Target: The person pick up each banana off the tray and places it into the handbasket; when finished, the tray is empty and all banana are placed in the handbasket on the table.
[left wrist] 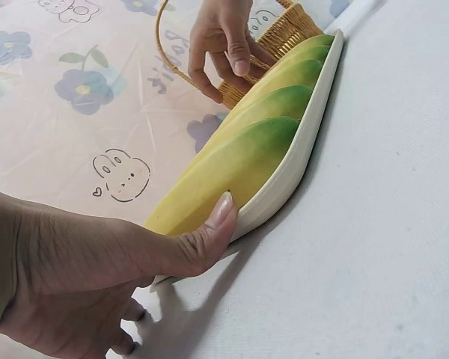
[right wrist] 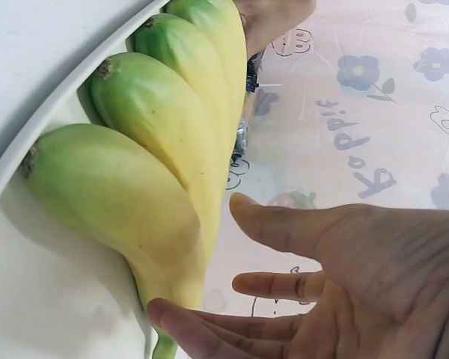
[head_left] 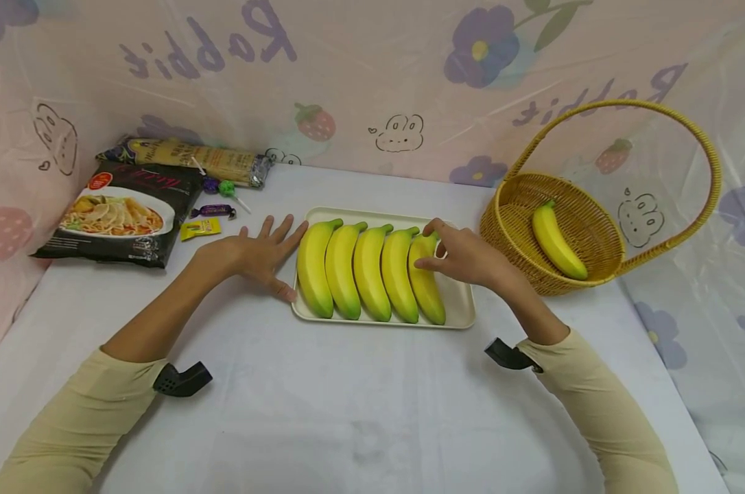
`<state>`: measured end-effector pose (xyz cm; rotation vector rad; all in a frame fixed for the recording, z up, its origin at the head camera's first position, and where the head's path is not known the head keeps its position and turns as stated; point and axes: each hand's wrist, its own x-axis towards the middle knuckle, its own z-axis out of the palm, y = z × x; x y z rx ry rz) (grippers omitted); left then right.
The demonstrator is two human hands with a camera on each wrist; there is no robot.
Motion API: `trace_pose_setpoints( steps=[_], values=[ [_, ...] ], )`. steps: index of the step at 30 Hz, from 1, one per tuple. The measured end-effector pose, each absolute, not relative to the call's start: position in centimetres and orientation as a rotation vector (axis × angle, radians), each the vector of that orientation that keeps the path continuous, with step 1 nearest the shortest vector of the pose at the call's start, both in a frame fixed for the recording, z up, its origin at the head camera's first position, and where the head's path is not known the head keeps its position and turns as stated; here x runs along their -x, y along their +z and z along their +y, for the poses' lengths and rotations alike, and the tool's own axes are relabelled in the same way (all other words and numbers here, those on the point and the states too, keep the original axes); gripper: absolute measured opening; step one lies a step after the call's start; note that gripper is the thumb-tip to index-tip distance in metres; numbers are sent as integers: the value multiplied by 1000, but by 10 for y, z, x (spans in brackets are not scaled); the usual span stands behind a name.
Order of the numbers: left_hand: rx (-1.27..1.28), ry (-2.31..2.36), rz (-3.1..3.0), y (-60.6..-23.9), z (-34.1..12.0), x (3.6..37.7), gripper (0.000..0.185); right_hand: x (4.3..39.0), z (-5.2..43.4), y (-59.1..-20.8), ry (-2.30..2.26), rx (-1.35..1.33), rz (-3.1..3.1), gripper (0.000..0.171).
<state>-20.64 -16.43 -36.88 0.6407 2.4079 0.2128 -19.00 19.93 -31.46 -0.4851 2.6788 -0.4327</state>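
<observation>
A cream tray [head_left: 462, 309] holds several yellow-green bananas side by side. My left hand [head_left: 274, 261] lies flat on the table at the tray's left edge with its fingers spread. Its thumb [left wrist: 209, 232] rests against the tray rim [left wrist: 299, 157] by the leftmost banana [head_left: 313, 274]. My right hand [head_left: 437, 247] hovers over the rightmost banana [head_left: 428, 288], thumb and forefinger touching its stem end. In the right wrist view that hand [right wrist: 322, 277] is relaxed beside the banana [right wrist: 120, 202], not wrapped round it.
A wicker basket [head_left: 514, 240] with a tall handle stands right of the tray and holds one banana [head_left: 556, 241]. At the back left lie a black noodle packet [head_left: 122, 216], a pasta packet [head_left: 193, 159] and small sweets [head_left: 212, 213]. Patterned plastic sheeting walls the table.
</observation>
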Motion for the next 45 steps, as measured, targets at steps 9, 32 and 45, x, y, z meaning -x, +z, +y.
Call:
trace_pose_setpoints(
  steps=[9,32,45],
  values=[
    [-634,211,2408,-367,-164,205,137,192,196,-323,-419,491,2666,56],
    [-621,216,2403,-365,-162,206,136,189,190,-326,-428,399,2599,72],
    [-626,217,2402,-368,-162,207,135,191,202,-306,-368,445,2652,70]
  ],
)
